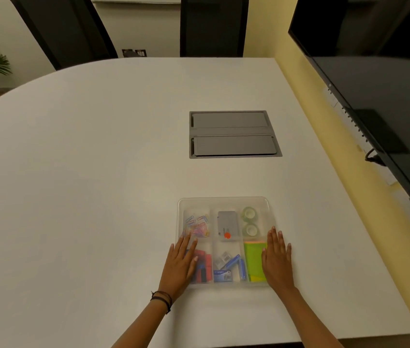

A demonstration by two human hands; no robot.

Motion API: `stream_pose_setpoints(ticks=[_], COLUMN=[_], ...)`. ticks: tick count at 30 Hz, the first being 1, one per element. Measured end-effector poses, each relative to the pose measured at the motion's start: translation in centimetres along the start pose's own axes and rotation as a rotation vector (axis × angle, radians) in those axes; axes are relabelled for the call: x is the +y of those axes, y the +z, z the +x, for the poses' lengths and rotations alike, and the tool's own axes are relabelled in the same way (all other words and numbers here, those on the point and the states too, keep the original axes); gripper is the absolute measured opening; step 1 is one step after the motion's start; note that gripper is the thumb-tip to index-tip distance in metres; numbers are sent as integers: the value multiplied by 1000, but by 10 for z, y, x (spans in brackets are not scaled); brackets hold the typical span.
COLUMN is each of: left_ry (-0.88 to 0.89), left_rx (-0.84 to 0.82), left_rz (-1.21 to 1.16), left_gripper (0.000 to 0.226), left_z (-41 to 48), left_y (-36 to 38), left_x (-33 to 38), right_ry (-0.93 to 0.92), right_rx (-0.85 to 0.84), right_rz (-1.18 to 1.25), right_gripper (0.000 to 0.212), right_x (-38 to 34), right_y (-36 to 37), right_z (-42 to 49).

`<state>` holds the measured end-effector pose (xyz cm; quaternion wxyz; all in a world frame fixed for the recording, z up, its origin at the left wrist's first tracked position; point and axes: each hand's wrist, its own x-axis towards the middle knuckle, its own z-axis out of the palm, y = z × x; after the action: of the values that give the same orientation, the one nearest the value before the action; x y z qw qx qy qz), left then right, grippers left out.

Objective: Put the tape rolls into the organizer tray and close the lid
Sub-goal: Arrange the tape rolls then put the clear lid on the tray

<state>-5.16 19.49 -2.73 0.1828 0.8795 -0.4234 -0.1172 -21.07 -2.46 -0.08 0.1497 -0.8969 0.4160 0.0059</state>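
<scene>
From your head camera, the organizer tray point(224, 241) sits at lower centre of the frame on the white table point(98, 172), its clear lid point(224, 202) on; your left hand point(181, 266) and right hand point(277, 259) lie flat, fingers spread, on its left and right edges; two tape rolls point(250, 221) occupy the upper-right compartment.

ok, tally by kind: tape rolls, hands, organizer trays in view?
Pale green tape rolls: 2, both in the tray's far right compartment
Bare hands: 2, left, right
Clear plastic lidded organizer tray: 1
Total: 5
</scene>
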Motion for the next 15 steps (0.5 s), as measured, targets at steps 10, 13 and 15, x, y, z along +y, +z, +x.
stream_pose_setpoints(ticks=[10, 13, 15], left_ry=[-45, -24, 12], left_rx=[85, 116, 154], left_rz=[-216, -275, -306], left_gripper=[52, 50, 51], left_z=[-7, -7, -8], left_y=[11, 14, 16], left_x=[-4, -5, -8], right_ry=[-27, -6, -3], right_rx=[30, 44, 61], right_rz=[41, 51, 64], right_gripper=[56, 58, 58], right_x=[3, 3, 3], right_y=[10, 13, 15], right_z=[-2, -1, -1])
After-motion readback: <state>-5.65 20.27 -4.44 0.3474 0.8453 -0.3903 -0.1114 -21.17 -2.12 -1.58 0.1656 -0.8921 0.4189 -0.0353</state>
